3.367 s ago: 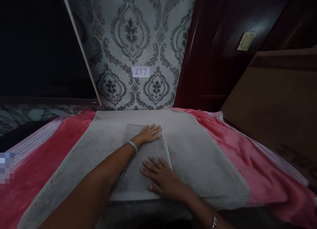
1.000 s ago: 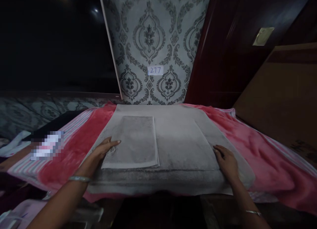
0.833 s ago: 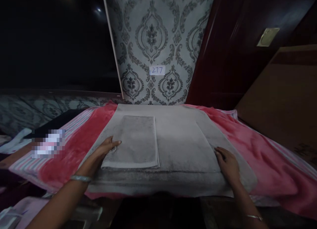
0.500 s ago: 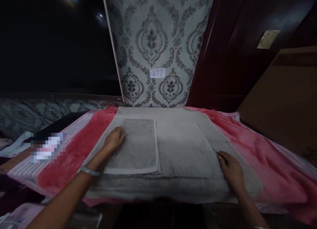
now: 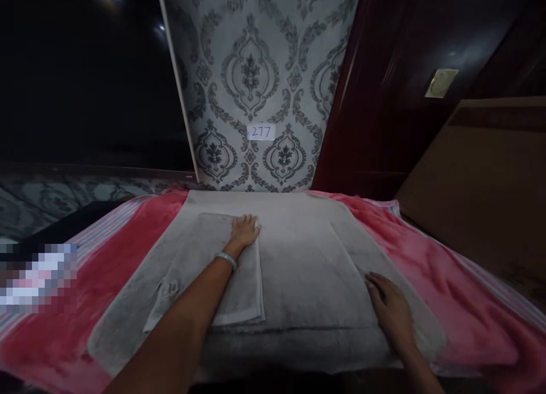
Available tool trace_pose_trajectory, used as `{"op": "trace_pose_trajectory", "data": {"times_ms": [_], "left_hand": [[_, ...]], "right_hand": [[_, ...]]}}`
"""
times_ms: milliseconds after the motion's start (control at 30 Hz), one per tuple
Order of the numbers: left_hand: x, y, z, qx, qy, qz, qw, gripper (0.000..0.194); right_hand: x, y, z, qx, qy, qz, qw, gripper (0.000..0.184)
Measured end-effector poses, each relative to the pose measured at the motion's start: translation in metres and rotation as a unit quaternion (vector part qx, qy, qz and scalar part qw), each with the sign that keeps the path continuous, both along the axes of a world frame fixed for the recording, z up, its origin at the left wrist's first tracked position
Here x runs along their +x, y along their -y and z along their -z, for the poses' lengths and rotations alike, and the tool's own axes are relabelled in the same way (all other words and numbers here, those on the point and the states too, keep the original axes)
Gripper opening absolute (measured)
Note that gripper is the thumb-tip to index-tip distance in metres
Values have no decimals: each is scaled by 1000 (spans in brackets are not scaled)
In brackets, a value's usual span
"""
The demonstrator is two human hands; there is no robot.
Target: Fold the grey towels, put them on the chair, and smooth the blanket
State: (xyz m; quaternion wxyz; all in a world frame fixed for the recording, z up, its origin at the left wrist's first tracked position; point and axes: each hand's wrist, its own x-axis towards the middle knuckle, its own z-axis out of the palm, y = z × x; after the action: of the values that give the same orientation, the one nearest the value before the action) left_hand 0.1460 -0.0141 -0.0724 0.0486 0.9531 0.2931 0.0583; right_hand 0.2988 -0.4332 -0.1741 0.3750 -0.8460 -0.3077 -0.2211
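Note:
A grey plush cloth (image 5: 298, 257) is spread out in front of me, with a straight edge running down its right part. On its left half lies a smaller, flat folded grey piece (image 5: 232, 291) with pale borders and layered edges. My left hand (image 5: 246, 229) rests palm down, fingers spread, on the top right corner of that folded piece. A bracelet circles the left wrist. My right hand (image 5: 391, 306) lies at the right straight edge, with its fingers slightly bent and a gap beside the thumb. I see nothing lifted in either hand.
Pink-red plush fabric (image 5: 426, 269) with striped borders extends on both sides. A dark television screen (image 5: 85, 81) stands back left, patterned wallpaper (image 5: 251, 70) with a label (image 5: 261, 132) behind. A cardboard box (image 5: 482, 195) stands at the right, near a dark red panel (image 5: 362, 110).
My left hand has moved right, from the folded piece's left edge to its top right corner. My right hand stays at the same edge. The view has shifted slightly.

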Motion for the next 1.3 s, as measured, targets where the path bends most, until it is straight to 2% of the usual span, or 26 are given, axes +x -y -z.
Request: {"op": "trace_pose_trajectory", "data": {"times_ms": [133, 333, 433, 533, 633, 733, 900, 1033, 1167, 1300], "left_hand": [[-1, -2, 4, 10, -8, 4, 1000, 59], [1, 2, -8, 30, -24, 10, 999, 59], [-3, 13, -19, 41, -32, 1, 999, 60], [-16, 34, -24, 32, -47, 7, 998, 62], [-31, 62, -19, 24, -62, 32, 997, 66], [-40, 81, -8, 52, -57, 43, 996, 68], [-42, 83, -1, 62, -45, 60, 995, 67], [-43, 79, -1, 58, -24, 79, 995, 68], [-45, 81, 0, 74, -11, 128, 989, 62], [-45, 81, 1, 74, -9, 137, 988, 61]], "right_hand": [[-5, -3, -5, 6, -8, 8, 1000, 48], [-13, -9, -18, 33, -25, 18, 999, 42], [-14, -10, -20, 36, -34, 20, 999, 39], [-13, -10, -20, 33, -39, 20, 998, 39], [-12, -10, -20, 26, -40, 17, 999, 39], [-11, -10, -21, 15, -40, 13, 999, 40], [-6, -10, -24, -16, -46, 10, 999, 42], [-10, -17, -37, -95, -68, 30, 993, 36], [-20, -28, -59, -190, -121, 70, 972, 36], [-19, -37, -77, -174, -217, 52, 959, 30]]}}
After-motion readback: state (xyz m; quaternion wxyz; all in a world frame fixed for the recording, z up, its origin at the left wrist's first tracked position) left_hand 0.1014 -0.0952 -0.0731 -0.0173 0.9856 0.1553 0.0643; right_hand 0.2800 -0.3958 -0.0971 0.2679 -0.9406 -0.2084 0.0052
